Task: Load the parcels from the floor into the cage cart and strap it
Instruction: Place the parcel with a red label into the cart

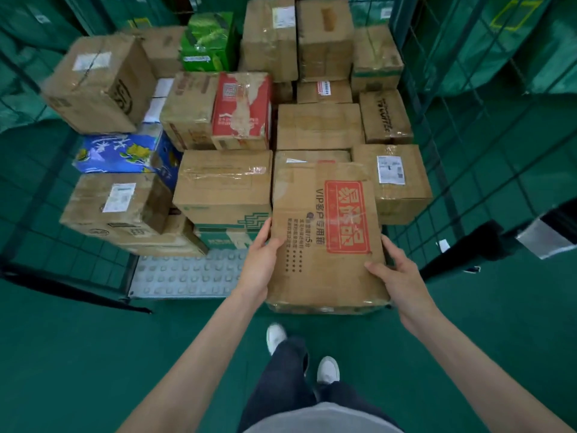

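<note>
I hold a brown cardboard parcel (pixel 324 239) with a red printed label between both hands at the open front of the cage cart (pixel 187 276). My left hand (pixel 260 260) presses flat against the parcel's left side. My right hand (pixel 396 267) grips its right near corner, thumb on top. The parcel's far end lies over other boxes in the cart. Several parcels fill the cart: a brown box (pixel 223 189) to the left, a red box (pixel 242 107), a blue box (pixel 121 153), a green box (pixel 209 42).
Green wire mesh walls (pixel 468 151) flank the cart on both sides. A bare patch of the studded grey cart floor shows at front left. Green sacks (pixel 512 42) hang at the right. My feet (pixel 276 337) stand on the green floor just before the cart.
</note>
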